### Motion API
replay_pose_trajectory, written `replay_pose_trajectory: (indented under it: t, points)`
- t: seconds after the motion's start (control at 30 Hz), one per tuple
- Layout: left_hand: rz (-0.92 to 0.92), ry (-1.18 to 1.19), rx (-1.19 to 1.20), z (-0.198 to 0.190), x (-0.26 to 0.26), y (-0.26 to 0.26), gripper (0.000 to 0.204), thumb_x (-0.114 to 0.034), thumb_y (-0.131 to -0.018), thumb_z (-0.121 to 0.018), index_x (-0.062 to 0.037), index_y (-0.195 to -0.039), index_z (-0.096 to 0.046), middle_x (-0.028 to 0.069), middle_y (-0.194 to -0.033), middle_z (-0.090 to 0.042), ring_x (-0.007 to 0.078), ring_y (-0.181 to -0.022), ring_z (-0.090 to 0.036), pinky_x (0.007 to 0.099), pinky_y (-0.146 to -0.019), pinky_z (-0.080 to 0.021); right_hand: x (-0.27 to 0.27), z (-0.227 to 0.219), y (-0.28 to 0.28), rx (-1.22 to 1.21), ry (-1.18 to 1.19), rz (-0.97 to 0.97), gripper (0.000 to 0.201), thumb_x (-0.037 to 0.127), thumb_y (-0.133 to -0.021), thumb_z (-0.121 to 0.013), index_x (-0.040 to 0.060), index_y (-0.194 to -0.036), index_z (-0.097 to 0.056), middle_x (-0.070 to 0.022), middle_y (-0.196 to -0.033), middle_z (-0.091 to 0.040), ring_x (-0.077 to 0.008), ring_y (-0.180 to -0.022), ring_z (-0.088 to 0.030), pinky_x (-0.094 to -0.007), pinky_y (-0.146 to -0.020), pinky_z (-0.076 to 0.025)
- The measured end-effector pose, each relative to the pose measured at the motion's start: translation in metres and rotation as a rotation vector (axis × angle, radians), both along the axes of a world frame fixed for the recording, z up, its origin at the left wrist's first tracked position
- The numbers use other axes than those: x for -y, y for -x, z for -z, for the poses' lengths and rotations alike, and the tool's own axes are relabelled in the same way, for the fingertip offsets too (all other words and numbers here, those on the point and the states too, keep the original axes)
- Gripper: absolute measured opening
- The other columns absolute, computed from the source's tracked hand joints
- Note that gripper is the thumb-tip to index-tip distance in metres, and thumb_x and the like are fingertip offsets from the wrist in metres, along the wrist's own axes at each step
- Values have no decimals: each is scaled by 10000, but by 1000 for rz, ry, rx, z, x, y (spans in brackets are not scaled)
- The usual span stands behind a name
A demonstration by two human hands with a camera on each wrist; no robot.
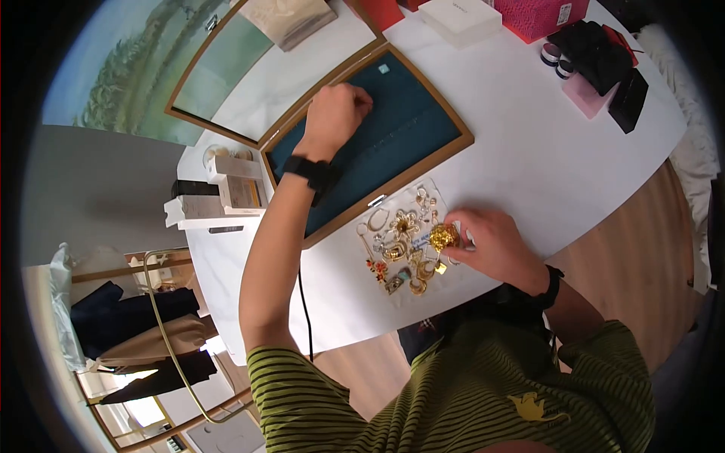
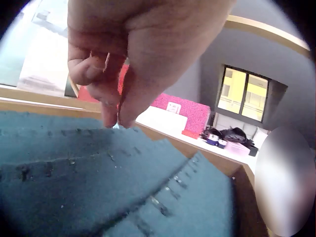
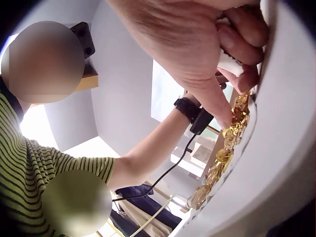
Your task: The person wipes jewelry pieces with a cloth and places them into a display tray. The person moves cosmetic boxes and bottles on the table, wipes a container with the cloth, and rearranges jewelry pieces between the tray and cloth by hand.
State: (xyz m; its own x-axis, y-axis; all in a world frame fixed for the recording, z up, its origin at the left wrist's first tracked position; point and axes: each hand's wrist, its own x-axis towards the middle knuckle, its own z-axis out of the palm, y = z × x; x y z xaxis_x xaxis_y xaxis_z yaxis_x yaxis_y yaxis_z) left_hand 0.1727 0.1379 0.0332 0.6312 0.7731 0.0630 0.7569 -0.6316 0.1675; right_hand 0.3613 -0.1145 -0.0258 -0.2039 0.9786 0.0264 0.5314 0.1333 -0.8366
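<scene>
My left hand (image 1: 337,113) is over the teal padded lining (image 1: 396,121) of a wooden jewelry case (image 1: 445,155). In the left wrist view its thumb and forefinger meet just above the slotted rows, and a small pale speck (image 2: 117,126) shows at the tips; I cannot tell whether they pinch it. Inside the case's far end, a small pale square piece (image 1: 384,69) lies on the lining. My right hand (image 1: 495,241) holds a shiny gold ornament (image 1: 443,238) between thumb and fingers at the edge of a spread of gold jewelry (image 1: 405,223).
The case's glass lid (image 1: 226,83) stands open at the left. Small boxes (image 1: 242,194) stand beside it. Toward the back are a white box (image 1: 461,21) and a pink box (image 1: 536,16). Black pouches (image 1: 593,53) lie at the far right on the white table (image 1: 521,136).
</scene>
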Motion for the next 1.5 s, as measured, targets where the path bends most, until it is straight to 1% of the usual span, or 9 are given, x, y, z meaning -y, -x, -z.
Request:
replay_pose_trajectory:
  t: [0.3, 0.57, 0.67, 0.7, 1.07, 1.23, 1.33, 1.37, 1.5]
  points:
    - [-65, -78, 65, 34, -65, -40, 275, -202, -799, -730, -151, -1068, -708, 143, -1041, -662, 324, -970, -642, 418, -855, -520, 3, 4, -2, -69, -77, 21, 370, 192, -721, -813, 86, -1009, -607, -40, -678, -589, -207, -594, -604, -336, -563, -465]
    - [86, -167, -124, 56, -111, -40, 233, -241, -791, -704, -119, -987, -726, 172, -926, -700, 385, -892, -653, 460, -830, -515, 6, 9, -3, -11, -28, -26, 390, 233, -738, -792, 87, -1037, -589, -60, -781, -640, -252, -689, -641, -375, -629, -494]
    - [47, -267, 83, 57, -95, -47, 158, -150, -807, -690, -35, -707, -650, 130, -681, -662, 264, -620, -632, 356, -605, -498, 5, 9, 0, 5, -15, -24, 381, 227, -740, -789, 89, -1035, -591, -58, -751, -641, -258, -686, -642, -382, -620, -489]
    - [-102, -105, 28, 42, -80, -55, 133, -94, -725, -696, -19, -835, -702, 206, -879, -690, 346, -864, -676, 401, -805, -524, 4, 12, 1, 8, -60, -6, 384, 208, -732, -800, 92, -1037, -597, -49, -712, -613, -229, -637, -617, -358, -592, -478]
    - [-109, 2, 399, -22, 43, -8, 133, -69, -811, -649, -59, -911, -735, 161, -880, -728, 296, -808, -705, 408, -795, -542, 4, 11, 3, 46, -63, 20, 371, 180, -720, -812, 107, -1031, -623, -14, -633, -567, -190, -561, -571, -327, -558, -446]
    - [-150, 113, 309, -27, 99, 18, 157, -95, -831, -723, -35, -975, -719, 56, -872, -721, 116, -827, -682, 244, -762, -518, 3, 8, 5, 76, -24, 8, 374, 185, -722, -812, 104, -1038, -629, -13, -629, -567, -187, -561, -566, -322, -563, -440]
    - [-69, 153, 428, -19, 114, 32, 153, -107, -750, -767, -84, -899, -739, 105, -857, -708, 248, -751, -680, 323, -718, -553, 5, 5, 6, 93, -32, 16, 373, 188, -728, -810, 101, -1042, -629, -15, -626, -564, -186, -559, -561, -320, -561, -434]
    - [-38, 175, 473, -12, 117, 35, 189, -63, -717, -789, -71, -899, -740, 91, -851, -699, 197, -704, -665, 274, -661, -534, 7, 4, 7, 91, -43, 22, 371, 189, -730, -809, 100, -1043, -629, -15, -625, -564, -185, -559, -557, -320, -560, -431]
    - [101, 162, 351, -4, 135, 34, 178, -88, -722, -784, -70, -891, -732, 79, -871, -683, 243, -694, -658, 326, -652, -527, 10, 1, 10, 110, -26, 27, 368, 189, -733, -808, 99, -1042, -629, -15, -625, -564, -185, -561, -555, -320, -560, -430]
